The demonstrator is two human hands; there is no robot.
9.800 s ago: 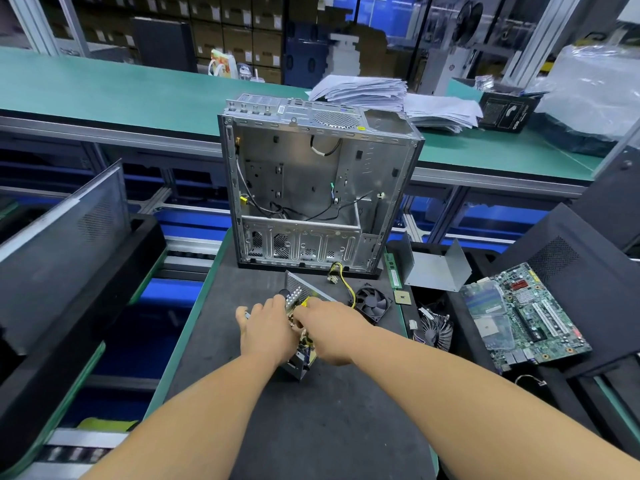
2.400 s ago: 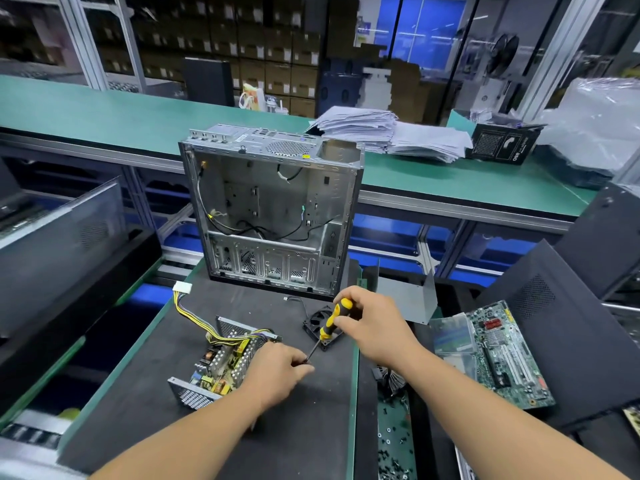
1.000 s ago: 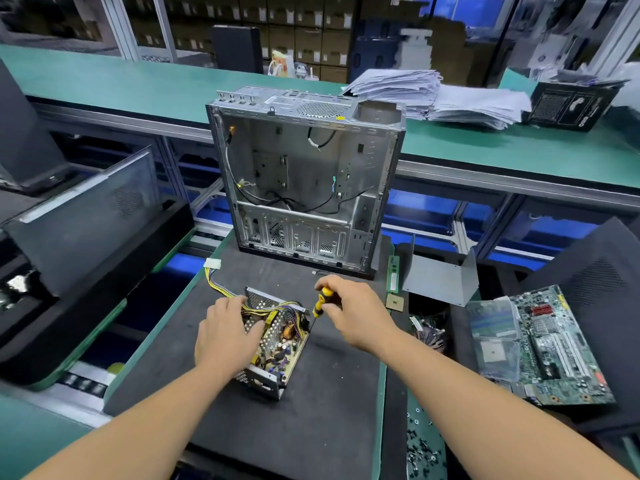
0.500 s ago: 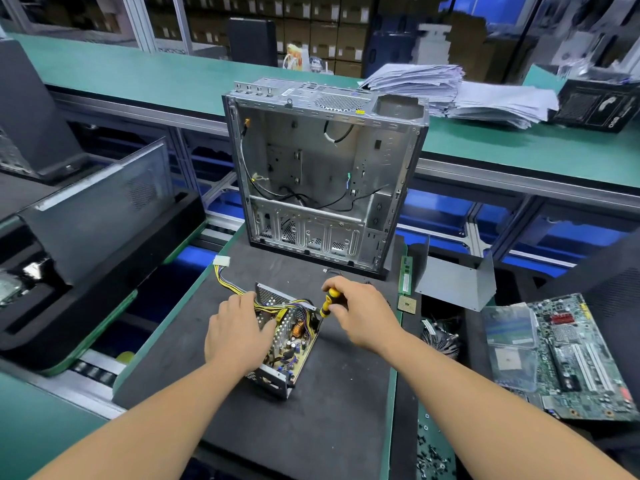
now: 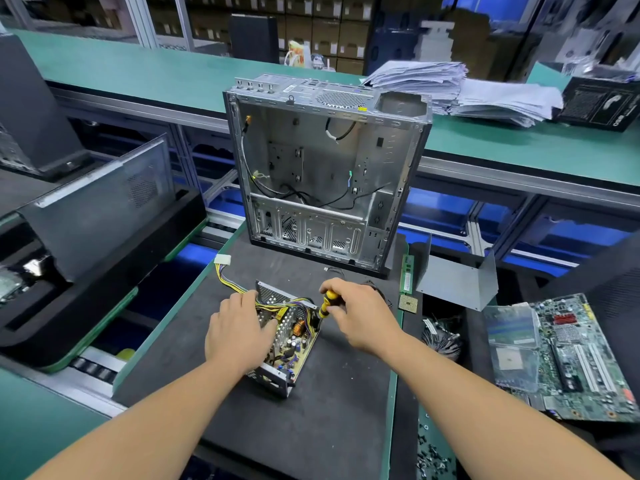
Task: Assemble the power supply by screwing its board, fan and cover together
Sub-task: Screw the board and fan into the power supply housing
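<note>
Since half a second ago little has shifted: the right hand (image 5: 360, 315) has edged the screwdriver (image 5: 325, 303) a touch closer over the far right corner of the power supply (image 5: 287, 336), and the left hand (image 5: 239, 332) stays pressed on its left side.

The screwdriver's shaft and tip are hidden behind the casing wall and the wires, so I cannot tell whether it sits on a screw. Only the yellow-and-black handle shows, poking out between the right thumb and curled fingers, which are clamped round it. The left hand covers much of the unit's left wall; its fingers lie spread over the open top, fairly straight and pressing rather than gripping. The fan is mostly hidden behind the right hand.

The power supply lies open on the black mat (image 5: 329, 393), near the mat's left edge and toward its middle. Its long axis runs from the near end, by the left wrist, away toward the computer case (image 5: 325, 168) standing at the mat's far edge. The yellow wire bundle (image 5: 225, 278) trails from its far end to the mat's far left edge. The handle stands nearly upright, leaning slightly left, just right of the unit's far end.
</note>
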